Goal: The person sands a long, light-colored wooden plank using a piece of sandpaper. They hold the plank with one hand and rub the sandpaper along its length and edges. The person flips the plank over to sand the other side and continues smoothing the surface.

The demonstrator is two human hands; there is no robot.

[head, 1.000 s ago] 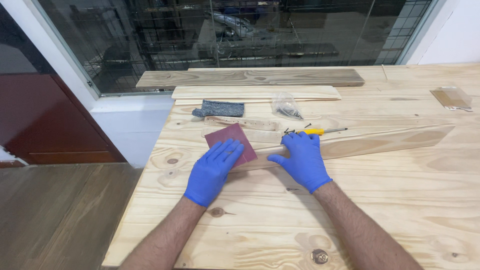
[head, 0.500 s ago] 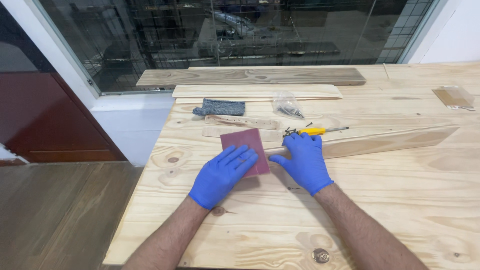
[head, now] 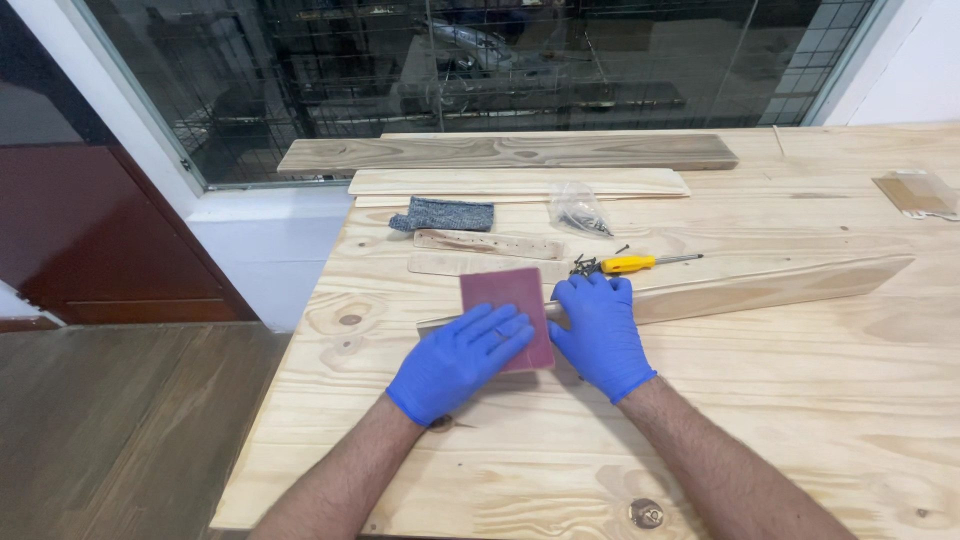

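Hands work side by side: left hand [head: 460, 362] lies flat, fingers spread, pressing sandpaper [head: 508, 318] onto the plank [head: 740, 288]; right hand [head: 600, 335], at its 3 o'clock, flat on the plank. Plank's long axis runs 9 to 3. Screwdriver [head: 640, 263] lies beyond, at 12.

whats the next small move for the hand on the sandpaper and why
Probably slide the left hand with the reddish sandpaper back leftward along the long wooden piece: it sits pressed against the right hand that steadies the wood, so rightward is blocked.
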